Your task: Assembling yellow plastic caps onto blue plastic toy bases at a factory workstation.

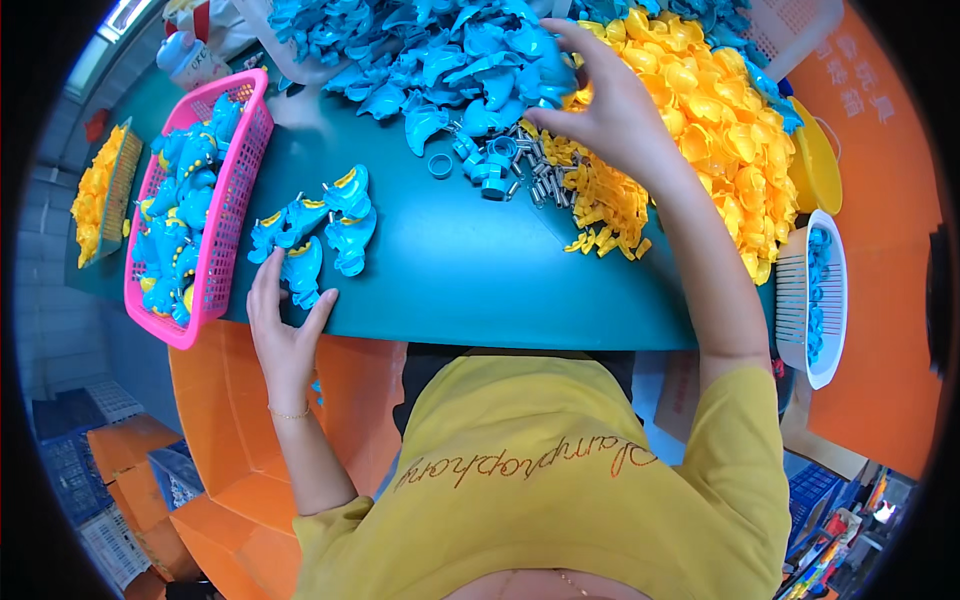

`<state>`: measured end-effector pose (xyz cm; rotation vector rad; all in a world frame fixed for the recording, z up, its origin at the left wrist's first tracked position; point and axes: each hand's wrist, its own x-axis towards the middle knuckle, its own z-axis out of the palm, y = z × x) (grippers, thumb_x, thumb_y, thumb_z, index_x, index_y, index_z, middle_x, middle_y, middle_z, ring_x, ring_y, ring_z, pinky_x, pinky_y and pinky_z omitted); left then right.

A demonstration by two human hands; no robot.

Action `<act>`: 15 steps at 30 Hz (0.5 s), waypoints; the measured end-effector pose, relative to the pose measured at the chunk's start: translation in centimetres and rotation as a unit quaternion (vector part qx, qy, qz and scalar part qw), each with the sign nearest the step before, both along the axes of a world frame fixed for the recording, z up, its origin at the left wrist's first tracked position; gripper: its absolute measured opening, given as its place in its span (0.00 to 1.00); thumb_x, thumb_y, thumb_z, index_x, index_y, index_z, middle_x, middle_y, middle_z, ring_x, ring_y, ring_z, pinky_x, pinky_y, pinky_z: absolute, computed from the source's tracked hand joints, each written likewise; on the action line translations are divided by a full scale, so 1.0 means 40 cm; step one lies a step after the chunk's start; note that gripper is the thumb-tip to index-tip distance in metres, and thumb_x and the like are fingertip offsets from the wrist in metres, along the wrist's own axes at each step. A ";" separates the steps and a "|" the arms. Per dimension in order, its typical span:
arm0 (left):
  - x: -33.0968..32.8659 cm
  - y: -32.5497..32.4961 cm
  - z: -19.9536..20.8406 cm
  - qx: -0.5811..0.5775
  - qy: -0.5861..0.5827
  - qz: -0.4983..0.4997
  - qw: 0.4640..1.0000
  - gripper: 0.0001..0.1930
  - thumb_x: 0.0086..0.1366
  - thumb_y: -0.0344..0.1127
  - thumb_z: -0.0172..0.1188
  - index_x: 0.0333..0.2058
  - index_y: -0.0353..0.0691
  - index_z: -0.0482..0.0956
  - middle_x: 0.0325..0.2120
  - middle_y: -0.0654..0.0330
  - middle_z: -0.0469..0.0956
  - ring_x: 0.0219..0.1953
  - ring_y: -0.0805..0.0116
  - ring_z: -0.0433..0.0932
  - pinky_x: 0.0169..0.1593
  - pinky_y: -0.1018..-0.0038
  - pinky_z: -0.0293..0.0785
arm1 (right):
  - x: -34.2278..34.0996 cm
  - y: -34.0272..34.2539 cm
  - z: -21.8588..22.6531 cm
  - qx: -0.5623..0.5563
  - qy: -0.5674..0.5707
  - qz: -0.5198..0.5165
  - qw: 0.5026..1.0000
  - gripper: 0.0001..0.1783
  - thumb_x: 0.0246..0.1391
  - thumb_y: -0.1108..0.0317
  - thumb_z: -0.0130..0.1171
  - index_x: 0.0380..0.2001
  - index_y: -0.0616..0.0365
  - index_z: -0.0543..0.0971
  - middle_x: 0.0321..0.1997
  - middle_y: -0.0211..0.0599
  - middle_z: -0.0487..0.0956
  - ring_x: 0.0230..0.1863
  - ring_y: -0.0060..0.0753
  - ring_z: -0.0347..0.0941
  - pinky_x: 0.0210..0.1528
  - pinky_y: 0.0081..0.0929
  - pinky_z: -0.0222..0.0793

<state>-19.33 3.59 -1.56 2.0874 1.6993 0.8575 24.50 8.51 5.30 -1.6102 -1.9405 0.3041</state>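
Observation:
My left hand (283, 325) is at the table's front left, fingers and thumb spread around a curved blue plastic shell piece (302, 272). Its fingertips are close against that piece; no firm grip shows. Beside it lie more blue pieces (350, 225) with yellow inserts and small metal pins. My right hand (615, 115) reaches to the far side, thumb and fingers apart at the edge of a heap of blue shell pieces (470, 60). Part of the heap lies between its fingers. Under that forearm spread small yellow parts (608, 205) and a large heap of yellow shells (710, 110).
A pink basket (258, 140) of blue-and-yellow pieces stands left, beside a basket of yellow parts (98, 190). Metal pins (545, 170) and blue rings (440, 166) lie mid-table. At right are a white basket (830, 300) and a yellow bowl (822, 165). Orange bins (235, 420) stand below.

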 end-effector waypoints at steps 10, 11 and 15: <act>0.084 -0.042 0.065 0.106 0.036 0.049 0.993 0.41 0.53 0.43 0.84 0.65 0.47 0.78 0.59 0.55 0.73 0.61 0.57 0.74 0.56 0.63 0.75 | -0.181 -0.405 -0.124 -0.100 0.182 0.064 0.976 0.51 0.39 0.57 0.89 0.63 0.52 0.68 0.72 0.45 0.70 0.67 0.42 0.72 0.61 0.36 0.74; 0.097 -0.056 0.077 0.113 0.007 0.011 0.994 0.38 0.53 0.41 0.84 0.62 0.47 0.80 0.58 0.55 0.74 0.60 0.58 0.74 0.55 0.64 0.75 | -0.188 -0.417 -0.133 -0.047 0.127 0.042 0.990 0.51 0.37 0.55 0.89 0.62 0.52 0.70 0.70 0.45 0.71 0.66 0.46 0.73 0.62 0.38 0.74; 0.223 -0.113 0.093 0.036 -0.096 -0.247 0.964 0.29 0.47 0.38 0.83 0.50 0.43 0.87 0.56 0.54 0.79 0.56 0.54 0.77 0.60 0.61 0.74 | -0.201 -0.461 -0.154 -0.012 0.056 -0.044 0.997 0.49 0.35 0.52 0.89 0.61 0.51 0.77 0.65 0.44 0.74 0.64 0.53 0.73 0.62 0.42 0.74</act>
